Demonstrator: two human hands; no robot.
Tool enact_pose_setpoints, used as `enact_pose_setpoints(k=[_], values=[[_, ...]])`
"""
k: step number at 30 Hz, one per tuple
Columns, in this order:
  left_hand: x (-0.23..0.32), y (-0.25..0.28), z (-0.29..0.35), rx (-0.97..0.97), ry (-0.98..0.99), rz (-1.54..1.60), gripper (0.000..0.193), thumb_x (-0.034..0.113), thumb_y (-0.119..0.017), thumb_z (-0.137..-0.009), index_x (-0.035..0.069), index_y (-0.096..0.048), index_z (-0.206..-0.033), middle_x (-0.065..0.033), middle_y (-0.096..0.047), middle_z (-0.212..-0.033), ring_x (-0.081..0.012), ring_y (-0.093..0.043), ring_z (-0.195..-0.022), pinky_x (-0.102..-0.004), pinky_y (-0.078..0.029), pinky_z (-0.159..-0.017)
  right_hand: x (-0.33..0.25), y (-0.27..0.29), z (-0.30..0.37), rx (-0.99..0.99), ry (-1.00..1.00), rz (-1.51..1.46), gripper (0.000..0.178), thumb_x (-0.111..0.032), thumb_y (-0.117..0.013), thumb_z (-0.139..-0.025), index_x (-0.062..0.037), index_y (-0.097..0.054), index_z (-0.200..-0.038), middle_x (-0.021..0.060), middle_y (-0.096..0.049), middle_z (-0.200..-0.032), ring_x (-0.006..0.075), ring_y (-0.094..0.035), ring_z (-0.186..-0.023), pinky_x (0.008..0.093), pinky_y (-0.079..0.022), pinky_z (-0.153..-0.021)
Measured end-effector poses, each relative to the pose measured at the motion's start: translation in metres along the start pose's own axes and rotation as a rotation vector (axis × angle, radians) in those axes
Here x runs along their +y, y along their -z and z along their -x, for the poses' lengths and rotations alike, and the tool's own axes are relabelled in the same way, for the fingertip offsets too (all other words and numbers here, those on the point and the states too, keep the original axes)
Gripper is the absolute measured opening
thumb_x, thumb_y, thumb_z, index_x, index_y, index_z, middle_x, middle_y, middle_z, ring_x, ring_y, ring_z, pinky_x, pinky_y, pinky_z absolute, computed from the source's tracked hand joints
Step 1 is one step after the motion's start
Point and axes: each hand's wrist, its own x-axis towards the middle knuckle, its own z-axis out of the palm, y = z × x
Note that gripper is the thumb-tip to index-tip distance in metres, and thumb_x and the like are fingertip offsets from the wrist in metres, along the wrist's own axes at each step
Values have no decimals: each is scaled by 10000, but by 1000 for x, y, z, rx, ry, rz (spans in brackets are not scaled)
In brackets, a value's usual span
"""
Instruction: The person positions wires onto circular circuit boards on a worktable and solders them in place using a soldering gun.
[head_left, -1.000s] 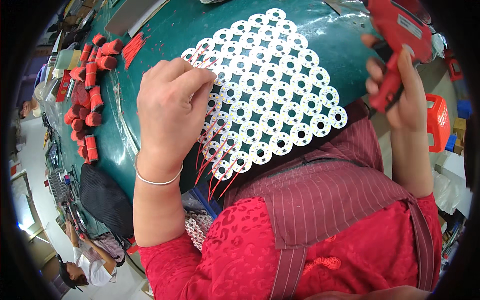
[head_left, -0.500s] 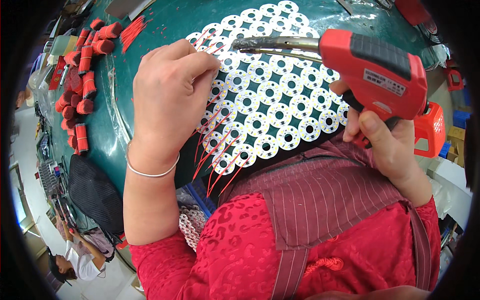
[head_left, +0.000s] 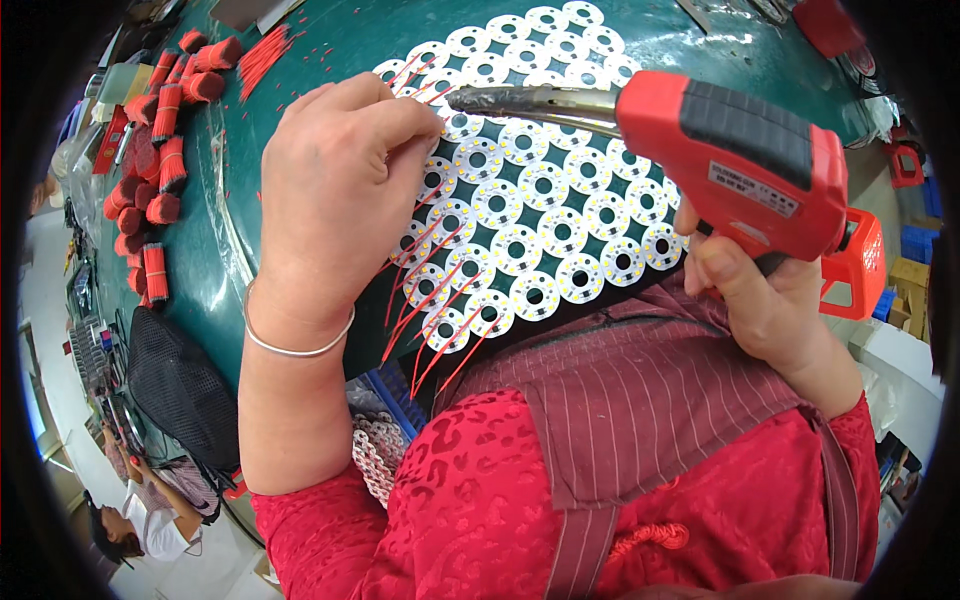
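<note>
My right hand is wrapped around the handle of a red and black soldering gun. Its long dark tip points left and ends just beside the fingertips of my left hand. Thumb and forefinger of that left hand are pinched together over the boards; whatever they hold is hidden behind the hand. Below lie rows of round white LED circuit boards, each with a hole in the middle. Thin red wires stick out from several boards along the left and near side, and others lie at the upper left corner.
Bundles of red wire are heaped on the green table at the left, with a loose spread of red wires farther back. A red plastic container stands at the right. At the lower left, another person is in view.
The soldering gun has shifted left and slightly nearer, its tip coming closer to my left fingertips. My left hand keeps its pinch and has barely moved.
</note>
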Motion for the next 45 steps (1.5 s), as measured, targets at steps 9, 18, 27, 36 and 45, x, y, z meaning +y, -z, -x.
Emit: enact_pose_setpoints(k=[9,18,27,36,45], values=[[0,0,-1,1,-6,-8,80,12,-721,-767,34,-727,-844,-78,-584,-717,-218,-591,-666,-315,-455,-612,-1,-5,1,58,-59,-46,324,-64,-702,-911,8,-599,-1209,53,-678,-1020,63,-594,-735,207,-483,-593],[1,0,-1,-6,-9,-17,86,0,-720,-766,38,-724,-843,-75,-575,-714,-219,-580,-662,-312,-451,-608,3,-7,-1,33,-74,-67,324,-53,-685,-919,0,-589,-1224,56,-681,-1040,66,-598,-738,212,-482,-592],[0,0,0,-1,-22,-3,90,0,-729,-769,38,-721,-851,-79,-573,-713,-216,-573,-656,-313,-443,-604,-4,-3,-4,-43,-84,-57,315,-16,-658,-925,5,-583,-1230,94,-674,-1130,86,-607,-853,233,-505,-714],[0,0,-1,-22,5,-2,90,-7,-719,-776,25,-717,-860,-80,-592,-731,-212,-591,-671,-304,-454,-614,5,-1,-1,-22,-7,-37,295,-2,-666,-917,6,-598,-1203,88,-685,-1093,120,-620,-890,267,-502,-777],[0,0,0,-23,7,-17,98,-3,-716,-781,34,-724,-871,-75,-610,-746,-204,-608,-667,-296,-461,-609,-2,-2,0,-65,-148,14,411,-192,-598,-977,26,-466,-1300,198,-582,-1193,100,-493,-671,264,-483,-597]])
